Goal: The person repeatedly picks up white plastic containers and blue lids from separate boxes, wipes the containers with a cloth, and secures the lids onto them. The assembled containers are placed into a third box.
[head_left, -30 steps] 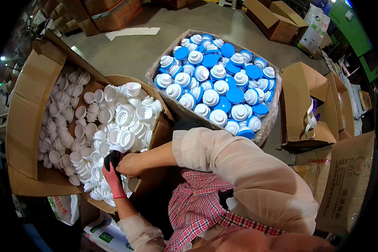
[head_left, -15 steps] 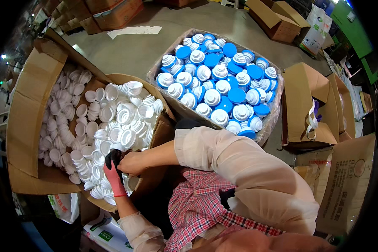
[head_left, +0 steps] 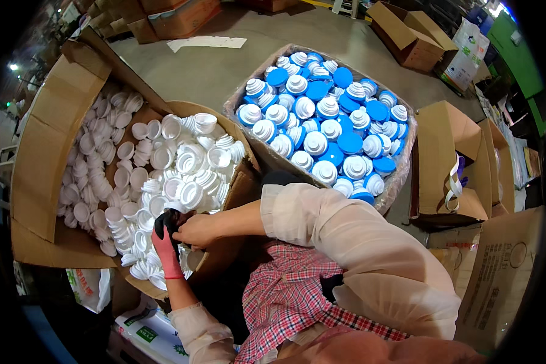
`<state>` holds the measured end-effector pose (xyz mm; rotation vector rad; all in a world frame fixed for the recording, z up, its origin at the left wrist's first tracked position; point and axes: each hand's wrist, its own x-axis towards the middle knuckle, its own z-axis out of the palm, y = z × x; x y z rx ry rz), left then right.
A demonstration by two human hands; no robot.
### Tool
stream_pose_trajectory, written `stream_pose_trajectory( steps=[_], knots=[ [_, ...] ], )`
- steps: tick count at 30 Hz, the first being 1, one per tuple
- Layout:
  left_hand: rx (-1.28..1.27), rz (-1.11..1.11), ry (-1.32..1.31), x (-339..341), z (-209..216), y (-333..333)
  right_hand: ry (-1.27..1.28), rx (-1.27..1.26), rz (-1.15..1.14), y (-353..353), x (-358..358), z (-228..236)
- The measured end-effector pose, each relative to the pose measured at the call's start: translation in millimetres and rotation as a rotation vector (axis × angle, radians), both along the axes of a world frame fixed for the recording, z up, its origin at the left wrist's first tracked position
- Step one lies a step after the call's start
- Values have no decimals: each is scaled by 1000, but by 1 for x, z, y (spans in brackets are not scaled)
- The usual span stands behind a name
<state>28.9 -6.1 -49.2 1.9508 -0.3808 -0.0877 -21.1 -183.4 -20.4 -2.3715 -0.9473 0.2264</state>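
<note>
My left hand (head_left: 167, 246) wears a pink glove with black fingers. Its fingers are closed at the near side of a big cardboard box (head_left: 37, 176) filled with white plastic cup-shaped caps (head_left: 191, 161). Bare and curled, my right hand (head_left: 197, 231) presses in against the left one's fingers. Whatever the two hands grip between them is hidden by the fingers. White caps lie right beyond and around both hands. Ahead to the right, a plastic-lined box (head_left: 399, 182) is heaped with white stepped caps joined to blue discs (head_left: 350, 142).
Open cardboard boxes stand at the right (head_left: 434, 161) and far right (head_left: 406, 39). A white sack (head_left: 467, 51) leans beside the far one. Further cartons (head_left: 182, 18) are at the back left. A printed carton (head_left: 503, 273) stands by my right elbow. White bags (head_left: 148, 330) lie below the cap box.
The whole view has shifted slightly, with the boxes now a little further right. Both hands stay together at the same spot over the white caps, with small finger movement.
</note>
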Motion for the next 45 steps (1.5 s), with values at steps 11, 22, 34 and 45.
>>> stream_pose_trajectory(
  steps=[11,22,34,45],
  knots=[
    [-447,276,-29,-14,62,58,51,36,107,0,10,-1],
    [-231,1259,-48,-179,-51,358,73,30,322,24,-24,16],
    [603,502,883,-257,-242,358,-101,-209,273,59,-39,-15],
    [894,574,711,-209,-272,284,-143,-164,240,64,-37,-20]
  ],
)
